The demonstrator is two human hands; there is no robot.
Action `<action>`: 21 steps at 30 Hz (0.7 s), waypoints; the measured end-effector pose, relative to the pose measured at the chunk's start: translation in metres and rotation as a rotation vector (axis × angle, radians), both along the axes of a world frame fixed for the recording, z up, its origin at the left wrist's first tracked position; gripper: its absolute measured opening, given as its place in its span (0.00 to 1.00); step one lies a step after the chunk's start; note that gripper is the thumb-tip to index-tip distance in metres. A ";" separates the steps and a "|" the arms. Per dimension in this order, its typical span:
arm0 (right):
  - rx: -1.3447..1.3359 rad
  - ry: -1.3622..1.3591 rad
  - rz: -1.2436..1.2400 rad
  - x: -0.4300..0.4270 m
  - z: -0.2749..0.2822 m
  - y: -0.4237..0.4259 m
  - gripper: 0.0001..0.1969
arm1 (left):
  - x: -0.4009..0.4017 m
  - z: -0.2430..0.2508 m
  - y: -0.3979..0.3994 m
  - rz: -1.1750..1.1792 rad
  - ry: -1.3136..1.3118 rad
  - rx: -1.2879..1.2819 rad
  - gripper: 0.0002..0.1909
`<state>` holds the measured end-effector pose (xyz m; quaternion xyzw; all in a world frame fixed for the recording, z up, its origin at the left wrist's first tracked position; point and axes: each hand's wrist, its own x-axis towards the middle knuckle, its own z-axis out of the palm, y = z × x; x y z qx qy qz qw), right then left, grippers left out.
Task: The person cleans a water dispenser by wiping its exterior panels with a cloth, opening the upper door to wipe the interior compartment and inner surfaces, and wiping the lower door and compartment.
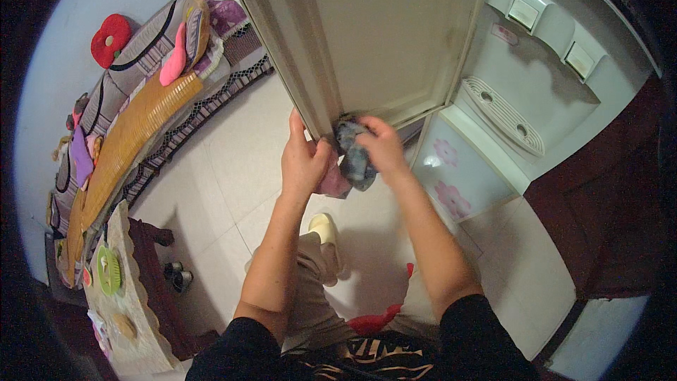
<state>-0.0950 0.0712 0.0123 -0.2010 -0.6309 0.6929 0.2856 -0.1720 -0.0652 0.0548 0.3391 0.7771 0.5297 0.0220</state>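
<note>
My left hand (pixel 304 164) is at the near corner of an upright beige panel (pixel 391 37), fingers on its outer edge. A dusty-pink cloth (pixel 334 179) is bunched under its thumb and hangs below. My right hand (pixel 385 149) grips a crumpled grey-blue cloth (pixel 357 161) beside the panel's lower edge, close to my left hand. That cloth is slightly blurred, and its upper part meets a dark patch at the panel. The panel adjoins the front of a white water dispenser (pixel 560 95), with two tap levers and a slotted drip tray (pixel 502 115).
Below the drip tray is a cabinet door (pixel 431 180) with pink flowers. A long sofa (pixel 143 137) with a woven mat and cushions lines the left wall. At lower left, a cloth-covered table (pixel 140 338) holds a green basket (pixel 109 271). My pale slipper (pixel 321 226) rests on the tiles.
</note>
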 end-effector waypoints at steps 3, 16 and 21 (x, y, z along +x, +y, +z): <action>-0.436 0.125 -0.040 0.023 0.026 0.017 0.22 | -0.002 0.000 -0.008 -0.008 0.052 -0.029 0.30; 0.915 -0.317 -0.498 0.026 -0.019 0.033 0.18 | -0.002 0.007 -0.009 0.032 0.171 -0.106 0.25; 0.880 -0.158 -0.214 0.019 -0.012 -0.007 0.17 | -0.003 0.006 -0.009 0.019 0.078 -0.152 0.25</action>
